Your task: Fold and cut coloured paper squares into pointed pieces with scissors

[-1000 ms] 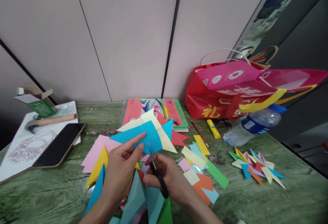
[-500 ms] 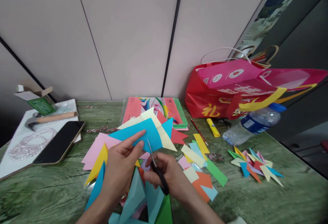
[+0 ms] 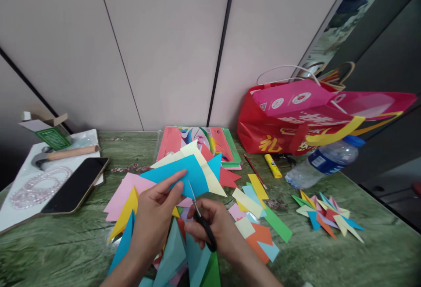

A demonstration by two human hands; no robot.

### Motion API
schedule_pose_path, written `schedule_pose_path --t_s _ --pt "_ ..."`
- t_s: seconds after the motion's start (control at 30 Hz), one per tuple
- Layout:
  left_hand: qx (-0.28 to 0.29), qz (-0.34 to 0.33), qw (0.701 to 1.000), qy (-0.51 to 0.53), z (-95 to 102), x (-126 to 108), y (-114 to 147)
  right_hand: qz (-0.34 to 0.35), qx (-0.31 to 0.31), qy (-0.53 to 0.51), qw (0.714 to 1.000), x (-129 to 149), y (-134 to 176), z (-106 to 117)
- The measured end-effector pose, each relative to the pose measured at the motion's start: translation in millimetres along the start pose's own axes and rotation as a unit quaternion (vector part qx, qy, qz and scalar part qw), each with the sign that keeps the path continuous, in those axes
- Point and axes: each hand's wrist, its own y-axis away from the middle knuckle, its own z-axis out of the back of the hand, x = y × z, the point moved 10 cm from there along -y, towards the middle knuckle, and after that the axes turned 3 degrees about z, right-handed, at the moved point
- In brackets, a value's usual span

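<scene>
The left hand [image 3: 155, 211] pinches blue paper [image 3: 194, 169] extending ahead of both hands; the right hand [image 3: 219, 224] grips scissors [image 3: 205, 226].

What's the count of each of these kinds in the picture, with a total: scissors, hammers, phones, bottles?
Scissors, in the right hand: 1 pair
Hammer: 1
Phone: 1
Bottle: 1
Total: 4

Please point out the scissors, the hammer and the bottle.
Scissors [image 3: 201, 220]: head view, on the black handle.
Hammer [image 3: 70, 152]: head view, on the wooden handle.
Bottle [image 3: 324, 163]: head view, on the blue label.
</scene>
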Motion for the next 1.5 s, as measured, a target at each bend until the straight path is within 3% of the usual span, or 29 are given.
schedule_pose_path --t_s 0.2,0.37,0.63,1.5 --pt "-0.018 -0.059 0.998 -0.029 10.1 -9 -6 -0.017 -0.006 -0.013 1.000 -7 -2 4" --pt "-0.017 -0.054 0.996 -0.072 9.8 -6 -7 -0.035 -0.002 -0.020 0.999 -7 0 1" --pt "-0.016 -0.119 0.978 -0.170 -1.2 -30 7 0.013 0.030 -0.036 0.999 12 2 -5" --pt "0.002 -0.088 0.982 -0.165 -2.1 -22 5 0.042 0.007 -0.056 0.998 16 4 -3"
